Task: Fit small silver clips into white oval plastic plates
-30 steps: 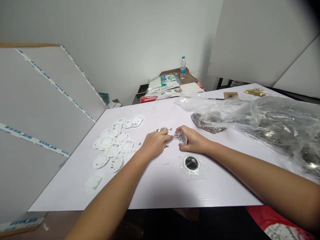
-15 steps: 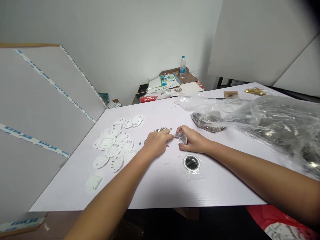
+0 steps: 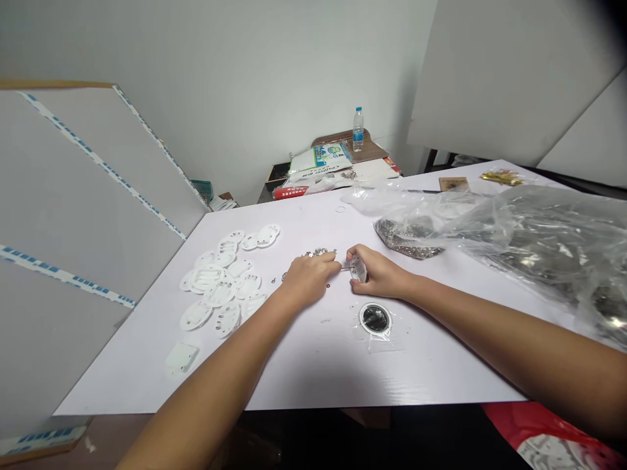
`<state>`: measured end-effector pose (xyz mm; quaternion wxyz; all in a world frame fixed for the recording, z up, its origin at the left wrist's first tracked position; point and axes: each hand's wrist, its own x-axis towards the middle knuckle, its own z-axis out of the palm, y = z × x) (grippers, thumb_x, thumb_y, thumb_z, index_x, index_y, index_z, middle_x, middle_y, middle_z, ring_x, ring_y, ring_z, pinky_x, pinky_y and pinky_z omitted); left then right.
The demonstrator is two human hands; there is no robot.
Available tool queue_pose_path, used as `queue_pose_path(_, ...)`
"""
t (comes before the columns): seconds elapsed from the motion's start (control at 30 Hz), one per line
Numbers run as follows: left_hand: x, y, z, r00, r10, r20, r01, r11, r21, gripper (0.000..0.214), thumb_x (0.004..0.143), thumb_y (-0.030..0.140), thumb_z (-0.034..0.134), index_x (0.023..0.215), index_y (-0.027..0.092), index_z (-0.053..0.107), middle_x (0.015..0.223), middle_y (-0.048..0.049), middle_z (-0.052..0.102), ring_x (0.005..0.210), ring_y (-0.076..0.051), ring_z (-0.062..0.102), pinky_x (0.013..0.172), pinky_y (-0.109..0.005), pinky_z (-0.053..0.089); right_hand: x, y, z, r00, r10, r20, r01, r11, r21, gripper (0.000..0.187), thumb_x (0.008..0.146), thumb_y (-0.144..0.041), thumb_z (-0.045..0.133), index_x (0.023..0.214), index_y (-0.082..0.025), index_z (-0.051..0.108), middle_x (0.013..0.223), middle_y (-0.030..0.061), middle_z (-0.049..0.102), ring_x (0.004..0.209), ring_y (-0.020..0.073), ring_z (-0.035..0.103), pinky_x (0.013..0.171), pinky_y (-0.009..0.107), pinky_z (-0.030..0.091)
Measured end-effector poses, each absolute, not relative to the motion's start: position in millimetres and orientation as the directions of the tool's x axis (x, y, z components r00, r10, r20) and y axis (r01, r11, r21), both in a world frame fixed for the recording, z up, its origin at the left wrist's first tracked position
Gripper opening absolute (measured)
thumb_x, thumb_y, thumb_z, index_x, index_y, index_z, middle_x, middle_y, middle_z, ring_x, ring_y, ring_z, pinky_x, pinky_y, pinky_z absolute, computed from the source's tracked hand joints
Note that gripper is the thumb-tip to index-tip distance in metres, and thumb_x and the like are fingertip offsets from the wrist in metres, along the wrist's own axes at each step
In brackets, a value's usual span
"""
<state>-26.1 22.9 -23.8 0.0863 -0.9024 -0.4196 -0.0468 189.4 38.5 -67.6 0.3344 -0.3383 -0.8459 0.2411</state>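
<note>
Both my hands meet at the middle of the white table (image 3: pixel 304 365). My right hand (image 3: pixel 377 274) is closed round a small white oval card (image 3: pixel 357 268), held on edge. My left hand (image 3: pixel 307 279) has its fingers pinched at the card's left side, on something too small to name. A little heap of small metal pieces (image 3: pixel 319 252) lies just behind my left fingers. A spread of white oval cards (image 3: pixel 223 284) covers the table to the left of my left hand.
A round black-and-white disc in a clear sleeve (image 3: pixel 375 318) lies just in front of my right hand. Clear plastic bags of metal parts (image 3: pixel 514 235) fill the right side. A water bottle (image 3: pixel 358 130) and papers stand on a far desk. Grey boards lean at left.
Both hands have stayed together at the card with only slight finger movement; the view has shifted a little.
</note>
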Motion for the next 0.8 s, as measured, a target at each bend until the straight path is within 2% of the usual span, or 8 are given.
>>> queue_pose_path(0.2,-25.9,24.4,-24.4,0.646,0.748,0.149,0.763,-0.636,-0.114,0.029,0.077,0.003,0.042,0.085,0.022,0.062,0.080,-0.0012,0.058,0.059,-0.011,0.042,0.053,-0.028,0.020,189.6,39.6,-68.5,-0.547,0.740,0.393,0.421,0.648,-0.635,0.040,0.071,-0.022,0.064,0.104,-0.022,0.042,0.099,0.0057,0.055,0.084,0.0209,0.053,0.071,0.034,0.045)
queue_pose_path(0.43,-23.8,25.0,-28.0,0.651,0.742,0.159,0.759,-0.640,-0.124,0.028,0.078,0.005,0.041,0.085,0.023,0.062,0.082,-0.0009,0.058,0.058,-0.010,0.041,0.051,-0.028,0.017,189.7,39.0,-67.9,-0.548,0.741,0.387,0.420,0.644,-0.640,0.039,0.071,-0.022,0.064,0.103,-0.022,0.041,0.097,0.0050,0.055,0.081,0.0199,0.052,0.071,0.033,0.044)
queue_pose_path(0.8,-36.7,21.6,-31.6,0.621,0.758,0.199,0.780,-0.621,-0.071,0.035,0.085,0.010,0.041,0.103,0.029,0.065,0.088,-0.0016,0.060,0.064,-0.011,0.049,0.052,-0.026,0.022,190.0,37.9,-66.3,-0.530,0.756,0.384,0.437,0.632,-0.640,0.040,0.070,-0.023,0.065,0.103,-0.022,0.044,0.097,0.0046,0.056,0.083,0.0208,0.053,0.073,0.034,0.045)
